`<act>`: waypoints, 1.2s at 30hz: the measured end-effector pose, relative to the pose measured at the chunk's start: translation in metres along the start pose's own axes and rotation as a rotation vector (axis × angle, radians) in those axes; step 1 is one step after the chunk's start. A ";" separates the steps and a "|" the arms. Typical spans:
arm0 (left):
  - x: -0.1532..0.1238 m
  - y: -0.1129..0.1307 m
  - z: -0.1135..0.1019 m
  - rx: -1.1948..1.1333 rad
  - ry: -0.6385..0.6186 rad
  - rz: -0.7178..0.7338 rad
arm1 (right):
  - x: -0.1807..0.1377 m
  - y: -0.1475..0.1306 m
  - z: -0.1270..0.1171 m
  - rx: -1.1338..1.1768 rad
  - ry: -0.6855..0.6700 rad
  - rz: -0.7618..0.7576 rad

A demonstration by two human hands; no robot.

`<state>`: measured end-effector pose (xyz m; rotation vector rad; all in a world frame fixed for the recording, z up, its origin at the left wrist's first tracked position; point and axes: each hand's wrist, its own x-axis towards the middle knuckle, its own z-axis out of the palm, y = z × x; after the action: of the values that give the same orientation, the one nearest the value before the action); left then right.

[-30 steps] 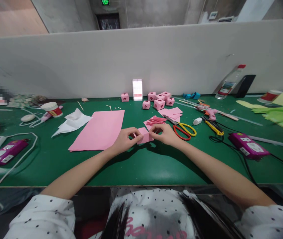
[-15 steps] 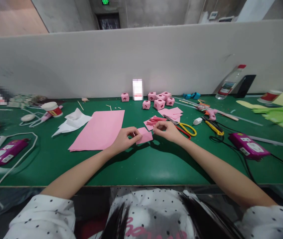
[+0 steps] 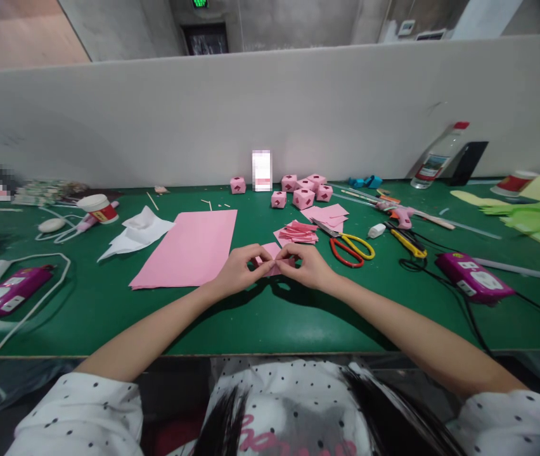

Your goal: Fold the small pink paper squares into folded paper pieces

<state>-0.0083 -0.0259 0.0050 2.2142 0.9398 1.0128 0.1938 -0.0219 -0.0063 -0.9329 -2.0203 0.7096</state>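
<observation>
Now pinching a small pink paper (image 3: 270, 249) with left hand (image 3: 240, 268) and right hand (image 3: 308, 266), room remaining before green tabletop's front edge (image 3: 189, 354).

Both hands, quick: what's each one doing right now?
Left hand: closed, pinching the small pink paper.
Right hand: closed, pinching that small pink paper too.

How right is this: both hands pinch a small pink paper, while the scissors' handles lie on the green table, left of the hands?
The side is wrong: in the current head view, the scissors' handles lie right of the left hand and right hand, not left. The rest stands: both hands pinch a small pink paper, and the handles lie on the green table.
</observation>
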 end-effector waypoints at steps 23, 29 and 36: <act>0.000 0.002 -0.004 -0.063 -0.015 -0.070 | 0.002 0.001 -0.019 0.110 -0.065 0.019; 0.001 -0.001 -0.002 -0.002 -0.007 -0.015 | -0.001 0.000 -0.003 0.031 -0.031 0.006; 0.001 -0.003 0.003 0.106 0.026 0.012 | -0.001 -0.002 0.001 -0.056 -0.061 -0.024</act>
<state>-0.0067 -0.0241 0.0021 2.3009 1.0147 1.0210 0.1930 -0.0235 -0.0057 -0.9278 -2.1111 0.6790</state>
